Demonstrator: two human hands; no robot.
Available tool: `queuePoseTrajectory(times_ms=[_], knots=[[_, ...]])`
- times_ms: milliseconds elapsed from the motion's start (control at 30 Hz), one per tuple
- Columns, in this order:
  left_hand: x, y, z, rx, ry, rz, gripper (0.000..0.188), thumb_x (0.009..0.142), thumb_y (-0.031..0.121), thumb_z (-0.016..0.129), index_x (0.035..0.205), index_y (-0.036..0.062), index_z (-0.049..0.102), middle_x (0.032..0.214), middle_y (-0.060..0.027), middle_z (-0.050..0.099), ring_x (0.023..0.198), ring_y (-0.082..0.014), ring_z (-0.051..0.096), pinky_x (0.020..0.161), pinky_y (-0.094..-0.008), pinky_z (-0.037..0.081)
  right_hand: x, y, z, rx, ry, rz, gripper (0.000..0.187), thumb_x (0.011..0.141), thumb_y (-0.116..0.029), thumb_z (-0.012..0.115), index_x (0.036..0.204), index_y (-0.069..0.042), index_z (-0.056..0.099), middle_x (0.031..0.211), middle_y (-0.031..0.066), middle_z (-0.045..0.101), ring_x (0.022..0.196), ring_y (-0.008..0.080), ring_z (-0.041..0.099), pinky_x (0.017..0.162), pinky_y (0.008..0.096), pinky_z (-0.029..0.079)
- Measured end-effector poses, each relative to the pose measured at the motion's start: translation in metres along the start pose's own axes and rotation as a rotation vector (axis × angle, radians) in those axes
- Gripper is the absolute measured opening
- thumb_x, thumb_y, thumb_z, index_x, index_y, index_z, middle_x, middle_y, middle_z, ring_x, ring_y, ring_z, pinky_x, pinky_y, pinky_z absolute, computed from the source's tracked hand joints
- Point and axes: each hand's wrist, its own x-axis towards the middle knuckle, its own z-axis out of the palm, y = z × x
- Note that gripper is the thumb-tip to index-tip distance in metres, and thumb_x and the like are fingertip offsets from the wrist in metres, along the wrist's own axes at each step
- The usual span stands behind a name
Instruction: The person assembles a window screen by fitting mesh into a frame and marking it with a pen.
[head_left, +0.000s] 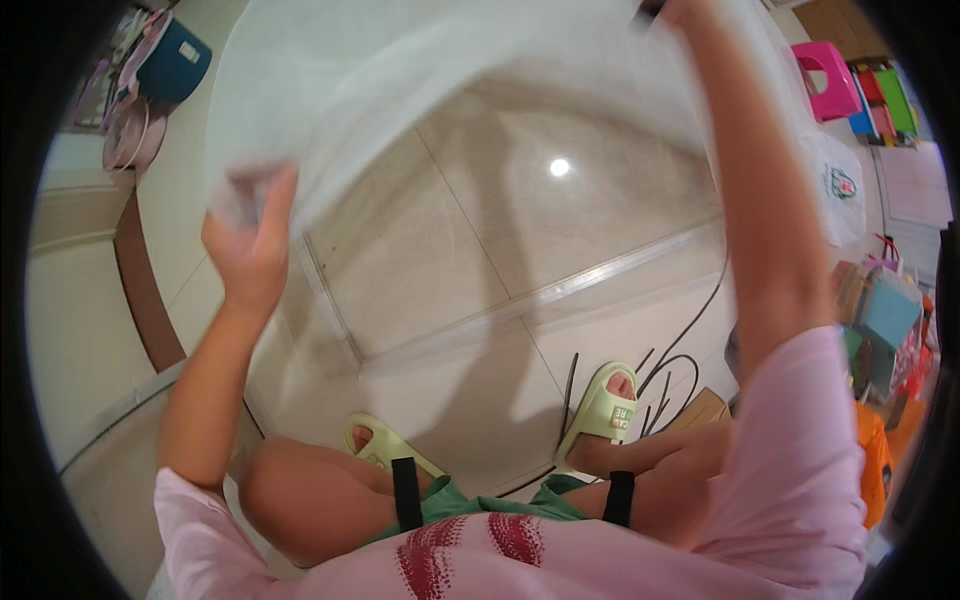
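A thin, translucent white sheet (330,95), blurred by motion, billows in an arc across the upper part of the head view. My left hand (250,230) is raised at the left and closed on its lower edge, with the fingers smeared. My right hand (688,12) is stretched far forward and partly cut off by the upper edge. A small dark thing (648,12) shows at its fingers, but I cannot tell what it is. Below the sheet lies a see-through flat panel (540,290) with a bright straight edge, and pale floor tiles show through it.
Black cables (690,375) curl on the floor beside my light green slippers (600,412). On the right are a pink stool (828,82), a white plastic bag (838,190), a light blue box (888,312) and an orange bag (872,465). A dark blue bin (175,65) stands far left.
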Motion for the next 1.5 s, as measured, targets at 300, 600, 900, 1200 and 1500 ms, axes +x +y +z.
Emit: queuePoseTrajectory(times_ms=[300, 600, 900, 1200, 1500], knots=[[-0.077, -0.056, -0.01, 0.318, 0.168, -0.979, 0.035, 0.084, 0.033, 0.062, 0.102, 0.0032, 0.061, 0.079, -0.003, 0.058, 0.069, -0.0132, 0.053, 0.056, -0.0264, 0.043, -0.142, 0.007, 0.154, 0.563, 0.306, 0.202, 0.012, 0.074, -0.005, 0.065, 0.068, -0.006, 0.054, 0.06, 0.0046, 0.05, 0.044, 0.0148, 0.044, 0.041, 0.0293, 0.034], [-0.155, -0.076, -0.097, 0.343, -0.294, -1.043, 0.021, 0.081, 0.022, 0.063, 0.079, 0.0014, 0.064, 0.064, -0.004, 0.058, 0.059, -0.0128, 0.054, 0.054, -0.0297, 0.045, -0.227, 0.096, 0.209, 0.412, -0.04, 0.666, 0.008, 0.077, -0.001, 0.062, 0.083, 0.001, 0.057, 0.07, 0.008, 0.058, 0.051, 0.014, 0.049, 0.041, 0.0273, 0.033], [-0.238, -0.12, -0.111, 0.1, -0.477, -1.466, 0.022, 0.082, 0.021, 0.066, 0.091, 0.0021, 0.061, 0.077, -0.0048, 0.06, 0.072, -0.0143, 0.058, 0.055, -0.0313, 0.051, -0.219, 0.107, 0.236, -0.031, -0.051, 0.526, 0.013, 0.075, -0.007, 0.067, 0.075, 0.002, 0.057, 0.062, 0.0067, 0.055, 0.047, 0.0135, 0.049, 0.038, 0.0267, 0.033], [-0.301, -0.158, -0.113, -0.134, -0.233, -1.314, 0.014, 0.083, 0.011, 0.063, 0.085, -0.0021, 0.059, 0.077, -0.0087, 0.063, 0.064, -0.0141, 0.06, 0.051, -0.0283, 0.048, -0.305, 0.119, 0.254, 0.106, 0.185, 0.65, 0.013, 0.078, -0.008, 0.068, 0.085, 0.001, 0.063, 0.072, 0.006, 0.062, 0.055, 0.0129, 0.056, 0.042, 0.0237, 0.032], [-0.304, -0.136, -0.116, -0.19, -0.103, -1.276, 0.013, 0.082, 0.009, 0.063, 0.082, -0.0033, 0.06, 0.075, -0.0055, 0.062, 0.064, -0.0101, 0.057, 0.054, -0.0256, 0.049, -0.351, 0.137, 0.237, 0.085, 0.399, 0.54, 0.012, 0.081, -0.005, 0.066, 0.088, 0.003, 0.062, 0.074, 0.0059, 0.061, 0.055, 0.0105, 0.052, 0.042, 0.0222, 0.034]])
